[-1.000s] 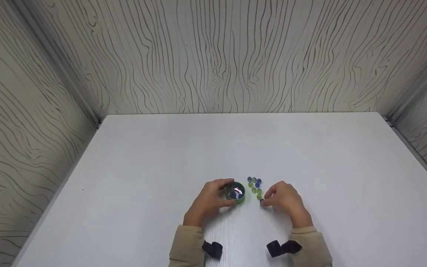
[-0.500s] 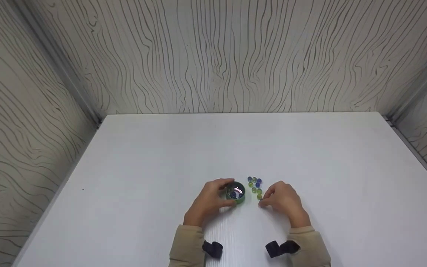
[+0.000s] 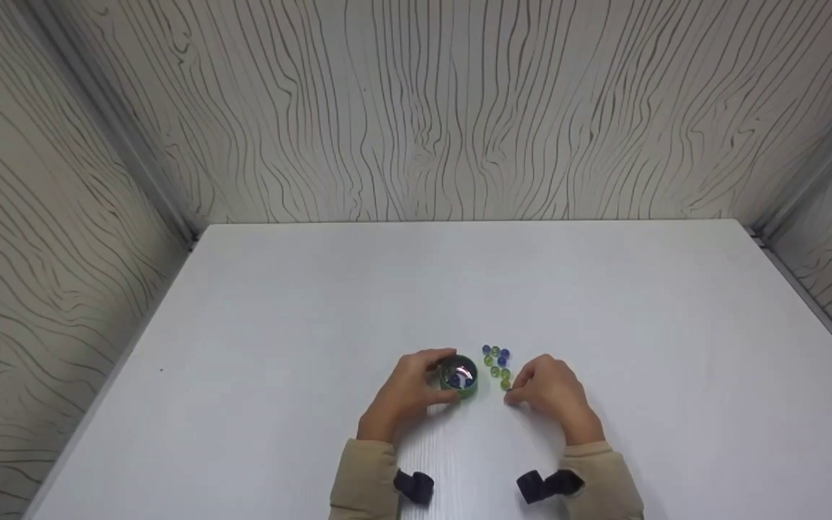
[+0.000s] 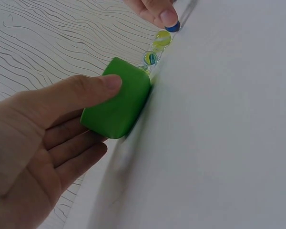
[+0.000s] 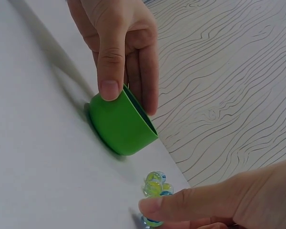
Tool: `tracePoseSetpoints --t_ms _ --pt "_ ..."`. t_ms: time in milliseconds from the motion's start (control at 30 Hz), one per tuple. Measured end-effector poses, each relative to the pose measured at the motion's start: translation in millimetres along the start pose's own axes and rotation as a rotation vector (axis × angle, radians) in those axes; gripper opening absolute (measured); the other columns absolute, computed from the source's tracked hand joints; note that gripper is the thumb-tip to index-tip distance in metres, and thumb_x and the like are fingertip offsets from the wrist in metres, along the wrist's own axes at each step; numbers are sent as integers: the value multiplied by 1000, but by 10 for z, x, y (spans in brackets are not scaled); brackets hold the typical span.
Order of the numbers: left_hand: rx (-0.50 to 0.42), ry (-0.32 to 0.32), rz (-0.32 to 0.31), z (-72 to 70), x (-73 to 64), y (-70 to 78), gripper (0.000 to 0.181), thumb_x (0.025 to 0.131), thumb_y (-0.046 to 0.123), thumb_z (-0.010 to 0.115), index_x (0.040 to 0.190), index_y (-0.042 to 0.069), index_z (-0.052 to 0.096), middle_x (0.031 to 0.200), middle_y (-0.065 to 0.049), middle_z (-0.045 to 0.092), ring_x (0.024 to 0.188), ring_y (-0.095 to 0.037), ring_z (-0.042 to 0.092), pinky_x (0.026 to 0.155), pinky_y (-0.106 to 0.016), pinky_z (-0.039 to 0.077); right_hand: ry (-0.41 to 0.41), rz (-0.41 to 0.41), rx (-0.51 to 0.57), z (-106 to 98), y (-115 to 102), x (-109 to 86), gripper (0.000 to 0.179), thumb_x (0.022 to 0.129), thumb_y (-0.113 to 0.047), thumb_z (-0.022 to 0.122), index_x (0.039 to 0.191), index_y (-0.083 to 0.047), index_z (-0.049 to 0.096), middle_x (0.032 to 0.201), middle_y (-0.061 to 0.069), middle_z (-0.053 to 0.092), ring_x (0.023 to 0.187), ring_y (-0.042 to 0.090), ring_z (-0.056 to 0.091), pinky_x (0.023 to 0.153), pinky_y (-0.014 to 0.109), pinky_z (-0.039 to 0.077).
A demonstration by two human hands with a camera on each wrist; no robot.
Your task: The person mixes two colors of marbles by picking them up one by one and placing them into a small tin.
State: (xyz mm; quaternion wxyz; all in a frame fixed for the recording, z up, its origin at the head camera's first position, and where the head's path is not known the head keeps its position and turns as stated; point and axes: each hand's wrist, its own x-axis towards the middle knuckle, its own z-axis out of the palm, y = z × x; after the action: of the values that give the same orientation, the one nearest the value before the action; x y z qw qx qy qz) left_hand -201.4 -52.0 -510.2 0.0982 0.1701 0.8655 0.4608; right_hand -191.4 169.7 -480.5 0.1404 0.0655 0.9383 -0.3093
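Note:
My left hand point(image 3: 407, 390) holds a small green bowl point(image 4: 119, 100), with the thumb on its near side and fingers behind. Inside the bowl's dark interior a few blue marbles point(image 3: 456, 379) show in the head view. To the right of it, my right hand point(image 3: 552, 388) pinches a blue marble point(image 4: 173, 27) at the tabletop between thumb and fingertips. Most of that marble is hidden by the fingers in the head view. Several yellow-green and blue glass marbles point(image 3: 495, 371) lie in a loose group between the bowl and my right hand.
The white tabletop point(image 3: 300, 303) carries the bowl and the marbles. Wood-patterned panels point(image 3: 416, 108) stand along the back and both sides. Dark wrist straps point(image 3: 416, 487) with small camera mounts sit over the beige sleeves point(image 3: 365, 477).
My right hand has shifted slightly left, and its thumb and fingertips now cover the nearest blue marble. The left hand and the bowl stay in place.

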Motion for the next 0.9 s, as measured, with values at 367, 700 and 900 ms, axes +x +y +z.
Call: tracePoseSetpoints --t_ms 367,700,900 --pt "0 4 -22 13 -24 0 63 76 11 79 133 4 55 134 -15 61 126 -30 58 110 -41 47 -10 -13 4 10 7 1 13 71 -13 80 74 -6 70 76 5 66 66 15 54 53 21 41" --pt "-37 -1 -30 11 -17 -12 63 76 11 79 134 4 55 134 -15 61 127 -30 57 112 -42 46 -19 -18 4 -9 26 10 12 69 -12 80 72 -6 70 79 5 65 71 16 53 56 22 40" --pt "-43 -4 -32 9 -13 3 63 76 11 79 134 4 55 134 -14 61 128 -30 57 112 -42 46 -24 -26 1 -43 23 17 12 69 -12 80 73 -5 71 75 5 64 67 16 53 55 22 40"
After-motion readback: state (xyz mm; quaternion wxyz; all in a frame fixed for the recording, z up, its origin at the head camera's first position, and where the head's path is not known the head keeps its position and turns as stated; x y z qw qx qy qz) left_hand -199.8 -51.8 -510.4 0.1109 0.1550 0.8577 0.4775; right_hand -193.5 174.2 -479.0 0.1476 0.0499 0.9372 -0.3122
